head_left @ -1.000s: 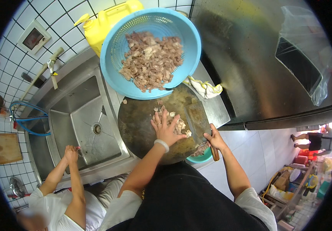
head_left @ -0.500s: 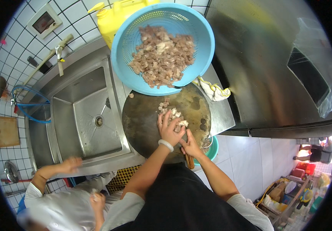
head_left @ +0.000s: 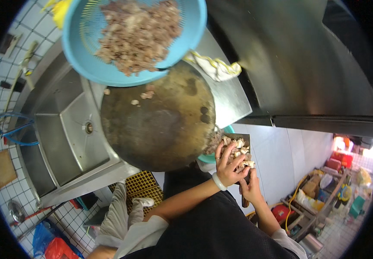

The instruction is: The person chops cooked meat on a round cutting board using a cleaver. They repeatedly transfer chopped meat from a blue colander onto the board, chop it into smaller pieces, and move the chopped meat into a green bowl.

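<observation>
Left hand lies fingers spread over meat pieces heaped on the cleaver. Right hand grips its handle, fingers curled. Round board sits at ten o'clock, colander beyond

- A yellow plastic jug stood at the upper left edge of the frame, partly hidden behind the blue colander.
- Red and blue plastic bags lay on the floor at lower left.
- Red, green and brown boxes crowded the lower right, too blurred to tell apart.
</observation>
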`<action>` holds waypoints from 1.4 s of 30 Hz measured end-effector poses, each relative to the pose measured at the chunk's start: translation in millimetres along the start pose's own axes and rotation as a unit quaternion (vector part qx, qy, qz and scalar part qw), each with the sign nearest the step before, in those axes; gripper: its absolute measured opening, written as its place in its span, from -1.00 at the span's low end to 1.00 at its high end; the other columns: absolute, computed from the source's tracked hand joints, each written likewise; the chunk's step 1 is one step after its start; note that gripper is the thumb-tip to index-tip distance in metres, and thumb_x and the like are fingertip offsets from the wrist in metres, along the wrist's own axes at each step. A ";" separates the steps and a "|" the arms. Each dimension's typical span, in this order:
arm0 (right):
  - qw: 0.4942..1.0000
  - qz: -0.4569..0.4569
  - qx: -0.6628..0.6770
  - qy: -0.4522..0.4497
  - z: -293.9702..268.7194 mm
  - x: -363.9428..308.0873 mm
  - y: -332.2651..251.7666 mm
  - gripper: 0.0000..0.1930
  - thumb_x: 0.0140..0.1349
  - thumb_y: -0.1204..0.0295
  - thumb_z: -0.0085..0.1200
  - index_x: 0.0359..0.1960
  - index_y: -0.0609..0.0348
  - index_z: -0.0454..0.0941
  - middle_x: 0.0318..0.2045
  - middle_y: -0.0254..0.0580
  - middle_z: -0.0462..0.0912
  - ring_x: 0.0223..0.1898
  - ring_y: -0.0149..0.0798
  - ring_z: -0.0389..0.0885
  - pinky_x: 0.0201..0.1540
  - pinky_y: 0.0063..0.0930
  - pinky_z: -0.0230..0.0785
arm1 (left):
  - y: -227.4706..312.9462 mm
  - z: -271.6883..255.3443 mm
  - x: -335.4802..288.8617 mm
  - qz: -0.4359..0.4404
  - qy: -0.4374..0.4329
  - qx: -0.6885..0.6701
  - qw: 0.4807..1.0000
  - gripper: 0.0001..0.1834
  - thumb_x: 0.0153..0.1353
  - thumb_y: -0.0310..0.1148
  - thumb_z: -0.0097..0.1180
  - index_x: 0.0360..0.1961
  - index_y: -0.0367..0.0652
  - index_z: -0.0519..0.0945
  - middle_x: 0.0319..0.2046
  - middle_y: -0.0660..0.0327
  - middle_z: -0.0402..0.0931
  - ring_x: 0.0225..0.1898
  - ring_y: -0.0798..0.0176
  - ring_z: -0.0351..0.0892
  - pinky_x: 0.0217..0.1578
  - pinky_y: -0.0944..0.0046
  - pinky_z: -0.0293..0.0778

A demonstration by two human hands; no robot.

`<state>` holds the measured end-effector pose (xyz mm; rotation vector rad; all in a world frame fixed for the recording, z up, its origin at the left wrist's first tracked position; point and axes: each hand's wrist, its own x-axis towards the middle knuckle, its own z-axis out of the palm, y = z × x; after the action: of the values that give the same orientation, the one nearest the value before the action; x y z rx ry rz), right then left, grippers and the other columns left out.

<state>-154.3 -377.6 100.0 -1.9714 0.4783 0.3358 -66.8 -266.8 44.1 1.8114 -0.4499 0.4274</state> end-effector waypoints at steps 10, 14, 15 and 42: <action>0.949 0.300 0.093 -0.034 41.3 83.2 204.0 -0.74 0.21 0.62 -0.04 -0.12 0.21 0.20 -0.60 -0.17 0.43 -0.80 -0.35 0.38 -0.80 -0.40 0.23 | -155.2 141.6 -173.3 -0.405 -0.223 -0.037 0.886 -0.55 -0.03 -0.18 0.31 -0.11 -0.15 0.58 0.08 0.01 0.34 0.07 -0.02 0.35 0.06 0.02 0.30; 0.901 0.407 0.144 -0.042 52.8 120.1 246.5 -0.72 0.19 0.62 -0.05 -0.08 0.22 0.20 -0.61 -0.18 0.36 -0.81 -0.36 0.31 -0.83 -0.38 0.20 | -210.4 155.2 -182.6 -0.511 -0.298 -0.050 0.805 -0.26 0.14 0.08 0.13 0.25 -0.13 0.33 0.18 0.02 0.23 0.10 0.04 0.35 0.08 0.11 0.32; 0.902 0.403 0.150 -0.036 47.9 113.5 255.9 -0.72 0.18 0.60 -0.03 -0.10 0.24 0.21 -0.59 -0.15 0.38 -0.79 -0.33 0.34 -0.81 -0.38 0.22 | -210.3 150.0 -180.8 -0.557 -0.306 -0.092 0.767 -0.16 0.09 0.25 0.05 0.32 0.05 0.24 0.37 -0.09 -0.06 0.41 -0.15 -0.20 0.33 -0.06 -0.13; 0.940 0.092 0.327 -0.025 70.1 93.5 -20.9 -0.32 0.25 0.67 -0.07 0.36 0.10 -0.10 0.22 -0.15 0.21 -0.74 -0.39 0.28 -0.75 -0.53 0.18 | -224.1 -188.2 142.2 -0.116 0.028 0.276 0.954 -0.52 -0.01 -0.32 0.17 -0.02 -0.25 0.45 0.08 -0.09 0.36 0.25 -0.20 0.16 0.26 -0.18 -0.03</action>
<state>-63.7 -323.2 45.9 -1.2720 0.6471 0.2941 157.7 -39.4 -17.2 2.3541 -0.0708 0.4685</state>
